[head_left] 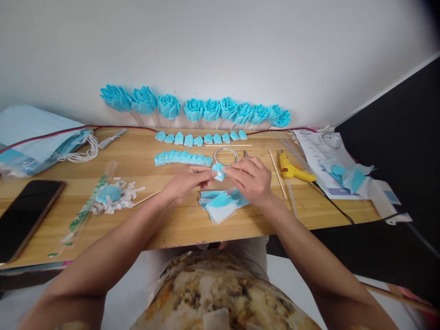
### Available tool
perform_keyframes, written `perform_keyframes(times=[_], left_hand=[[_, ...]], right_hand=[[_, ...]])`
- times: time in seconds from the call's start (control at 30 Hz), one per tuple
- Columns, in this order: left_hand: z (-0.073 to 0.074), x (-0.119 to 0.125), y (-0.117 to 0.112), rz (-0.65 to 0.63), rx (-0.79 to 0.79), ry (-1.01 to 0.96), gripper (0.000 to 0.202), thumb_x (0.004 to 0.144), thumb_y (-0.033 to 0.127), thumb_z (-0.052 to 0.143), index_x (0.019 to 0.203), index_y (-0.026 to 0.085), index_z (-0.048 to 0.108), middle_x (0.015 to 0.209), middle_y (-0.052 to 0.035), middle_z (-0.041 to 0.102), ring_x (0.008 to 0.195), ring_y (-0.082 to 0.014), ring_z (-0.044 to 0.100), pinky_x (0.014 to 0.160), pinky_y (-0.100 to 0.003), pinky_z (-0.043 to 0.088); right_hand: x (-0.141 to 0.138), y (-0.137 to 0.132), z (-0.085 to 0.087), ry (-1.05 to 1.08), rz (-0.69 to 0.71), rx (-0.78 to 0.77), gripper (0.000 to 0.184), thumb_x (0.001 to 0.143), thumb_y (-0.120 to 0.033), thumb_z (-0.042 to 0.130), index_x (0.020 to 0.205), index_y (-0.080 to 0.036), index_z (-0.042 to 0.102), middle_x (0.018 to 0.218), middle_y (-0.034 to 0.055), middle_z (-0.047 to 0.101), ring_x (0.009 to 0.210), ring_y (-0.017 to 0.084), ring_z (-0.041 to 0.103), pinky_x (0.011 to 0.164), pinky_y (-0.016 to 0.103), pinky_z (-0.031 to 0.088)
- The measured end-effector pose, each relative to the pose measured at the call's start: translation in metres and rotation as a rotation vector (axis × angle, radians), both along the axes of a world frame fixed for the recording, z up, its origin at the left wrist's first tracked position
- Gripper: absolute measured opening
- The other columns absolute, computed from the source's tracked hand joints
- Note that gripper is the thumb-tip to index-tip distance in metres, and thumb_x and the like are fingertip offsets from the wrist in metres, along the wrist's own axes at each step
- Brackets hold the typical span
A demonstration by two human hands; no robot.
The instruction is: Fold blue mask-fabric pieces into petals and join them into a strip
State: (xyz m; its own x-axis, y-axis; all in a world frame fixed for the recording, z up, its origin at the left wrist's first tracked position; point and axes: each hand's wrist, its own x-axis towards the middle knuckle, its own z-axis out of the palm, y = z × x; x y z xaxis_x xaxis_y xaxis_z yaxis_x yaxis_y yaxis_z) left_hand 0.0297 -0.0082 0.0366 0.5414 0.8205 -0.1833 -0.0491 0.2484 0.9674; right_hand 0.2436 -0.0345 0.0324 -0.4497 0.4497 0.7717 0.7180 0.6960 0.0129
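Observation:
A small folded blue petal is pinched between my two hands above the table. My left hand grips its left side with thumb and fingers. On the other side, my right hand has its fingertips closed on the petal's right edge. Just below my hands lies a loose stack of blue and white fabric pieces. Beyond them are a row of overlapping folded petals and, farther back, a row of separate petals. A round silvery ring rests behind my fingers.
Blue flowers on sticks lean along the wall. At right are a yellow glue gun, a thin stick and paper sheets. At left are a phone, white scraps and a bag of blue sheets.

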Motion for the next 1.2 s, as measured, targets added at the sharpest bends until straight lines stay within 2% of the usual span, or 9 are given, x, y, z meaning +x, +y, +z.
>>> perform_keyframes(times=[0.23,0.43,0.6,0.67,0.73,0.83,0.9,1.03,1.2], left_hand=[[-0.007,0.0,0.002,0.037,-0.032,-0.04,0.033,0.069,0.044,0.081,0.063,0.016,0.065,0.06,0.0013,0.056,0.058,-0.0097,0.046,0.061,-0.027,0.037],[-0.005,0.002,0.003,0.06,-0.057,-0.058,0.037,0.067,0.045,0.082,0.058,0.015,0.061,0.057,0.0019,0.053,0.056,-0.0092,0.044,0.057,-0.026,0.035],[-0.002,0.001,0.005,0.088,-0.042,-0.053,0.039,0.069,0.045,0.079,0.054,0.016,0.058,0.054,0.0017,0.051,0.053,-0.0089,0.043,0.055,-0.026,0.032],[-0.001,-0.001,0.006,0.097,-0.023,-0.049,0.039,0.07,0.047,0.077,0.055,0.016,0.058,0.054,0.0014,0.052,0.053,-0.0091,0.043,0.055,-0.027,0.032],[0.0,-0.002,0.006,0.099,0.007,-0.036,0.04,0.072,0.048,0.076,0.056,0.016,0.058,0.056,0.0011,0.052,0.055,-0.0095,0.043,0.057,-0.027,0.033],[0.0,-0.003,0.005,0.099,0.073,0.003,0.041,0.076,0.05,0.073,0.057,0.017,0.057,0.059,0.0009,0.052,0.057,-0.01,0.043,0.058,-0.027,0.034],[-0.002,-0.003,0.006,0.096,0.129,0.037,0.043,0.079,0.051,0.07,0.057,0.017,0.056,0.059,0.0014,0.05,0.058,-0.0102,0.042,0.059,-0.027,0.034],[-0.005,-0.003,0.006,0.074,0.224,0.078,0.044,0.084,0.05,0.065,0.057,0.018,0.053,0.058,0.0022,0.047,0.059,-0.0106,0.041,0.06,-0.026,0.034],[-0.003,-0.003,0.006,0.094,0.252,0.101,0.041,0.085,0.048,0.064,0.059,0.018,0.054,0.059,0.0024,0.048,0.059,-0.0106,0.042,0.061,-0.026,0.035]], right_hand=[[0.001,0.004,0.007,-0.075,0.017,-0.09,0.025,0.096,-0.014,0.054,0.098,-0.028,0.075,0.087,0.0016,0.072,0.084,0.017,0.06,0.071,0.031,0.048],[0.001,0.011,0.024,-0.212,0.069,-0.126,0.028,0.099,-0.012,0.046,0.098,-0.023,0.072,0.09,0.003,0.071,0.088,0.018,0.056,0.066,0.029,0.045],[0.001,0.01,0.04,-0.276,0.086,-0.326,0.031,0.093,-0.009,0.048,0.108,-0.023,0.071,0.099,0.0057,0.071,0.094,0.021,0.057,0.073,0.033,0.048],[0.001,0.008,0.042,-0.187,0.084,-0.39,0.04,0.09,-0.006,0.046,0.118,-0.024,0.068,0.105,0.0064,0.07,0.099,0.022,0.059,0.081,0.036,0.05],[0.001,0.007,0.038,0.037,0.042,-0.458,0.043,0.092,-0.007,0.044,0.126,-0.025,0.064,0.108,0.0061,0.07,0.099,0.021,0.061,0.087,0.038,0.05],[-0.003,0.008,0.024,0.455,-0.012,-0.644,0.038,0.097,-0.019,0.045,0.132,-0.025,0.058,0.105,0.0051,0.071,0.091,0.018,0.065,0.081,0.035,0.053],[-0.008,0.009,0.012,0.621,0.07,-0.826,0.038,0.097,-0.027,0.049,0.135,-0.025,0.056,0.105,0.0058,0.072,0.092,0.018,0.067,0.075,0.033,0.055],[-0.019,0.01,0.0,0.755,0.251,-1.043,0.046,0.094,-0.035,0.055,0.139,-0.025,0.053,0.107,0.0067,0.07,0.096,0.019,0.066,0.078,0.034,0.056],[-0.027,0.014,0.003,0.766,0.18,-1.004,0.046,0.086,-0.029,0.063,0.131,-0.023,0.061,0.098,0.0033,0.065,0.09,0.016,0.063,0.077,0.031,0.053]])
